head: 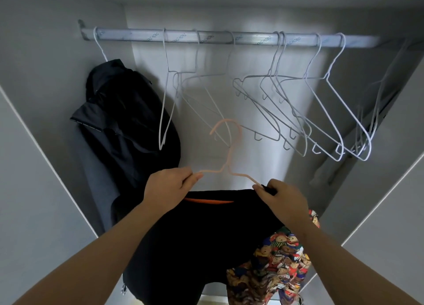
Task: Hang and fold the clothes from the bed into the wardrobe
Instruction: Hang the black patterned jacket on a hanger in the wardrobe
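Rail (229, 39): we read "HONG" printed repeatedly.
Left hand (169, 187): below rail, we pinch peach hanger (239, 133).
Right hand (282, 201): below rail, pinching black garment (195, 235).

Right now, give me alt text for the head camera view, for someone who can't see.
A left hand and a right hand pinch the shoulders of a peach hanger carrying a black garment, below a wardrobe rail. Empty white hangers and a dark jacket hang on it.
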`<state>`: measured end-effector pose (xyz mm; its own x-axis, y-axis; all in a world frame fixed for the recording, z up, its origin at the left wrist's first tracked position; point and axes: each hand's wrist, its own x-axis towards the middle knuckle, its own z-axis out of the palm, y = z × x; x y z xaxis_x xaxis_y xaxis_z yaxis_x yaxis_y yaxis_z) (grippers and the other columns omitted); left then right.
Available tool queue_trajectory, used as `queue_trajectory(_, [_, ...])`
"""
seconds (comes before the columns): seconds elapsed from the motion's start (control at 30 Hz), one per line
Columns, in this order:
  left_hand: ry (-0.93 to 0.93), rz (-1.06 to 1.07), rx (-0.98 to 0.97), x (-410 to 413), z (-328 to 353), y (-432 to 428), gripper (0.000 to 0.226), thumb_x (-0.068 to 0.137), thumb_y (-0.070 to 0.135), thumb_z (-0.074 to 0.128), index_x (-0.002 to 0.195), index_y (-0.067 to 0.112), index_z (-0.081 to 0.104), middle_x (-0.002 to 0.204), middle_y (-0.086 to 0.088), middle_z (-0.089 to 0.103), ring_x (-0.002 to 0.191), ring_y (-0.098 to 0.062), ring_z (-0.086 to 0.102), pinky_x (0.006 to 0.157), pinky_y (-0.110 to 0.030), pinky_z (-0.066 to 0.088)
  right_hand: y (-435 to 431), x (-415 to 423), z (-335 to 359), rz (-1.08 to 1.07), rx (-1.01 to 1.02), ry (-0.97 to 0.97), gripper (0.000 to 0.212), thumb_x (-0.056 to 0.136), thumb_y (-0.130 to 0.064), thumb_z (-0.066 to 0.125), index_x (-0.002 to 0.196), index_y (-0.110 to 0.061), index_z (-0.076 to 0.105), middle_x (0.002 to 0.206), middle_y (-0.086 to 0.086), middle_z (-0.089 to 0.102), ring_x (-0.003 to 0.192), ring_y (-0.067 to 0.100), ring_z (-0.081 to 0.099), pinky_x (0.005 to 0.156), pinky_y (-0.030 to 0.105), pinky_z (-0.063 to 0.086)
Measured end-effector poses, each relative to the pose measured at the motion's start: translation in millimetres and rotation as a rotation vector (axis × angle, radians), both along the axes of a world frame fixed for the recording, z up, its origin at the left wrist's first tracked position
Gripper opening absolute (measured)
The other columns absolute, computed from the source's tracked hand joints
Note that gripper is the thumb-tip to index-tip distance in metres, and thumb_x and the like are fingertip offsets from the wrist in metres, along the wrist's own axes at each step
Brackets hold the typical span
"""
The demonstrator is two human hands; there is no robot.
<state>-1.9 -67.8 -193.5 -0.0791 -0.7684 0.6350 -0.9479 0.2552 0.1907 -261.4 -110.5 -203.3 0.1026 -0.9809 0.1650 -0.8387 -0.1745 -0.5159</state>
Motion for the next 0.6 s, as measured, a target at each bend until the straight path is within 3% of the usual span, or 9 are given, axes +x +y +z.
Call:
queue_trajectory(0.2, [0.077, 0.004, 0.06, 0.6, -3.2, -4.8, 0.082, 0.078, 0.08, 0.001, 0.057, 0.015, 0.046, 0.047, 0.007, 0.039, 0.044, -0.014, 0.046, 0.041, -0.019, 0.023, -0.6, 16.9, 16.2, 0.177, -0.116, 0.0, 0.046, 0.093, -0.039, 0.05, 0.055, -0.021, 0.03, 0.061, -0.003, 0.036, 0.055, 0.008, 0.036, 0.049, 0.02, 0.024])
queue_trajectory(0.3, [0.092, 0.051, 0.1, 1.6, -1.8, -4.4, 0.089, 0.073, 0.084, 0.002, 0.061, 0.013, 0.052, 0.049, 0.005, 0.042, 0.047, -0.013, 0.048, 0.042, -0.019, 0.025, -1.3, 23.9, 24.7, 0.24, 0.009, -0.019, 0.05, 0.096, -0.043, 0.042, 0.057, -0.016, 0.027, 0.056, -0.002, 0.032, 0.052, 0.011, 0.031, 0.05, 0.026, 0.023])
queue_trajectory(0.47, [0.15, 0.109, 0.292, 10.1, -1.4, -1.5, 0.057, 0.083, 0.068, 0.037, 0.065, 0.016, 0.054, 0.054, 0.004, 0.047, 0.056, -0.012, 0.051, 0.051, -0.026, 0.037, -2.0, 31.9, 30.3, 0.289, 0.266, -0.185, 0.051, 0.093, -0.043, 0.049, 0.056, -0.018, 0.025, 0.051, -0.005, 0.028, 0.048, 0.012, 0.028, 0.057, 0.028, 0.025])
queue_trajectory(0.6, [0.242, 0.048, 0.453, 26.6, -8.6, 1.9, 0.021, 0.09, 0.035, 0.057, 0.088, 0.017, 0.068, 0.081, 0.007, 0.067, 0.079, -0.012, 0.062, 0.074, -0.031, 0.05, -1.9, 43.0, 28.3, 0.252, 0.531, -0.315, 0.048, 0.091, -0.032, 0.057, 0.053, -0.019, 0.03, 0.042, -0.008, 0.027, 0.034, 0.008, 0.027, 0.043, 0.02, 0.025])
